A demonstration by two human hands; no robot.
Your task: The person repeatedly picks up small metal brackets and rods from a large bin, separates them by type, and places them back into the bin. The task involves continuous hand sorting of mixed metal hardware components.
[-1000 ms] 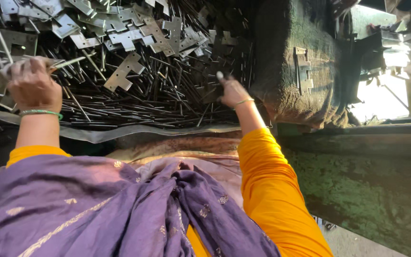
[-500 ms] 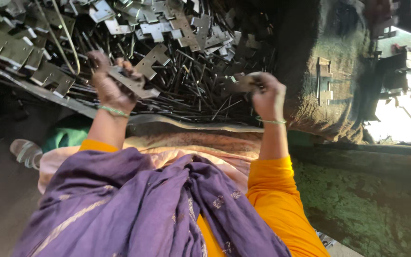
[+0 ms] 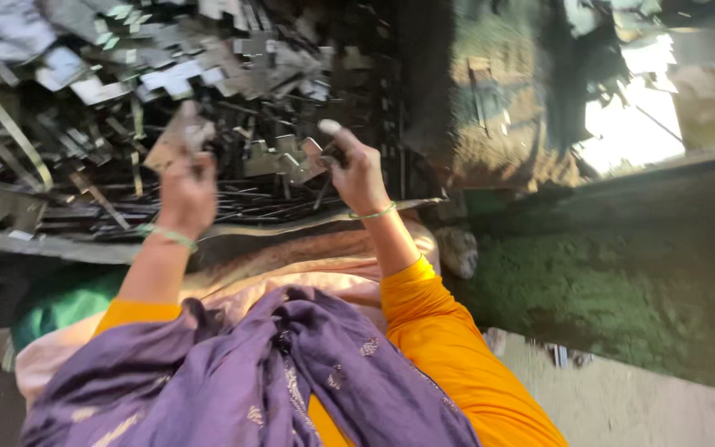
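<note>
Head view, blurred by motion. Left hand raised over the heap, fingers curled shut around a flat metal plate, brownish, tilted, its upper edge poking out above the knuckles. Right hand likewise lifted, clenched on a second, smaller metal piece, pale and notched, thumb tip up; exact grip too smeared to make out. Green bangle on the left wrist, thin one on the right. Just beyond both hands, a large pile of stamped metal blanks and thin rods, tangled and overlapping, resting on a low ledge. Purple scarf and orange sleeves in the foreground; green-stained ground off to the right.

Handling, as a judgement: thin, stiff sheet pieces, light singly, probably sharp at cut edges and corners, likely to snag on neighbours in the heap. Best pinched across the flat faces near the middle, away from notches.
</note>
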